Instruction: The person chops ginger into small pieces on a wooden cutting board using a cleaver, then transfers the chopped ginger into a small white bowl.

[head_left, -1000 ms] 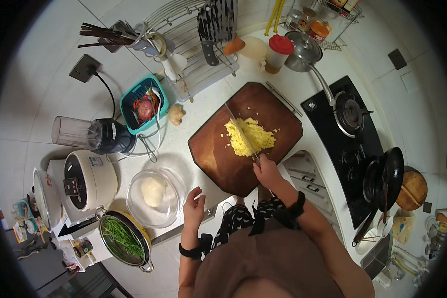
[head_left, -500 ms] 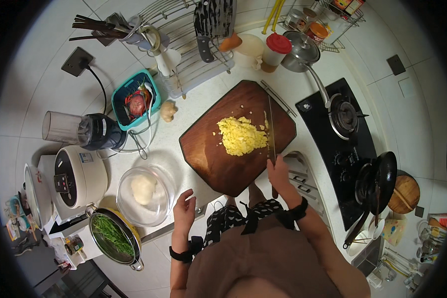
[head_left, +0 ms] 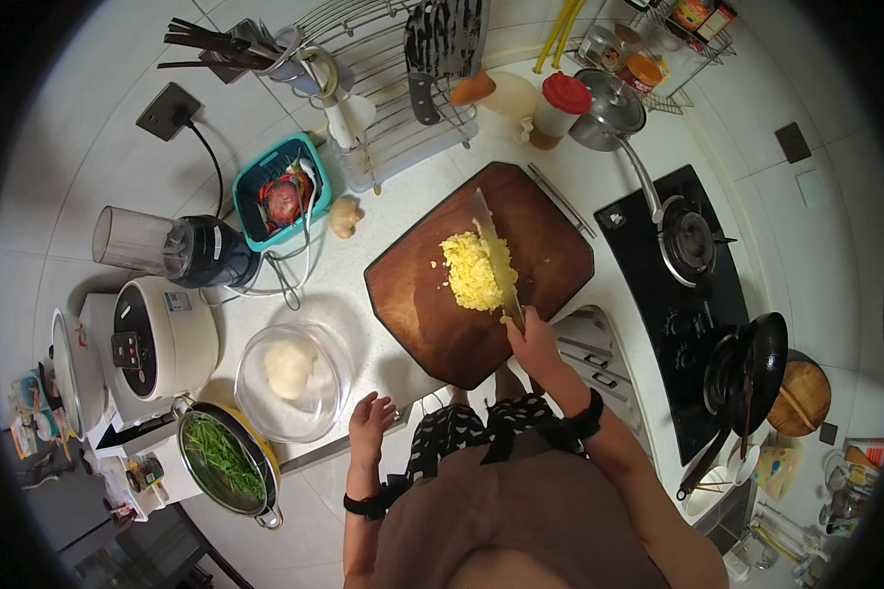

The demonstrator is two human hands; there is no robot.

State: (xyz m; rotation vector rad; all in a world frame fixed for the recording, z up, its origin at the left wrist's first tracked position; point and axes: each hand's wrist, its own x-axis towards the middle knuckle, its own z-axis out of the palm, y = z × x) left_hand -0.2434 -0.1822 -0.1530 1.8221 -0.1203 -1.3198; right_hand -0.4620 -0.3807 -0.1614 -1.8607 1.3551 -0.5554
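Observation:
My right hand (head_left: pixel 530 342) is shut on the handle of a knife, whose broad blade (head_left: pixel 491 236) lies across the right part of a pile of chopped yellow food (head_left: pixel 467 270). The pile sits on a dark wooden board (head_left: pixel 417 324). My left hand (head_left: pixel 371 417) hangs empty at the counter's front edge with its fingers apart and loosely bent, near a clear bowl (head_left: pixel 332 388) that holds a pale round lump (head_left: pixel 290 368).
Left: rice cooker (head_left: pixel 177 344), pot of greens (head_left: pixel 221 452), blender (head_left: pixel 206 245), teal basket (head_left: pixel 314 211), ginger (head_left: pixel 344 218). Back: rack (head_left: pixel 363 167), red-lidded container (head_left: pixel 565 93), saucepan (head_left: pixel 599 128). Right: black stove (head_left: pixel 648 294), black pans (head_left: pixel 756 368), round wooden board (head_left: pixel 805 402).
My right hand swung the knife from across the pile to its right side, then back left onto its right part. The pile looks more compact. My left hand stays by the counter edge.

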